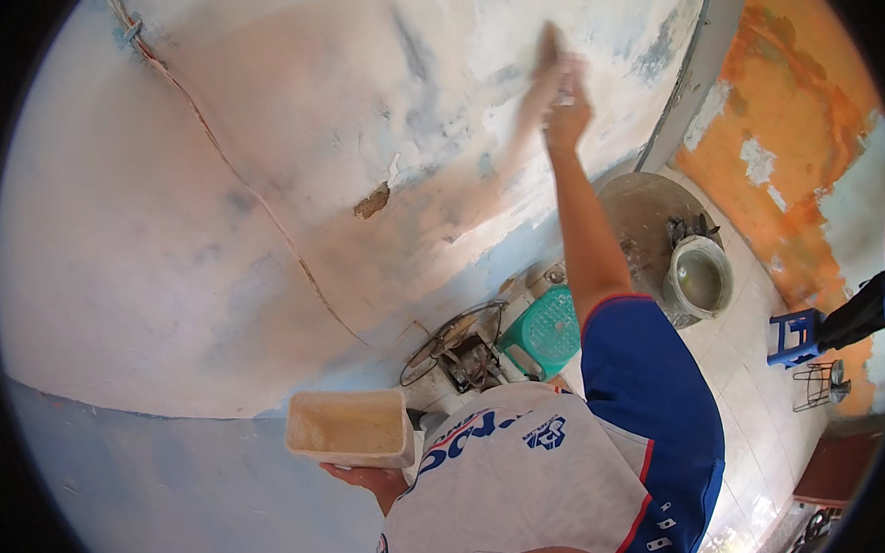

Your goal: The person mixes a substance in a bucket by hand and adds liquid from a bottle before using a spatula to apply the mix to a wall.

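Observation:
My left hand (367,477) supports a pale rectangular plastic tub (406,429) from below, with its fingers partly hidden under the base. The tub's inside looks yellowish-tan. Up against the patchy white and blue wall (310,115), my right hand (566,124) is closed around a small tool, smeared by motion. Something pale and a darker tip show above the fingers, but the tool's kind cannot be made out. A shadow falls on the wall beside that hand.
A loose cable (234,172) runs down the wall past a chipped hole (372,201). Below stand a green plastic stool (544,333), a wire-guarded fan (455,344) and a bucket of greyish liquid (699,279) on a round table (645,211). A blue stool (796,337) is at right.

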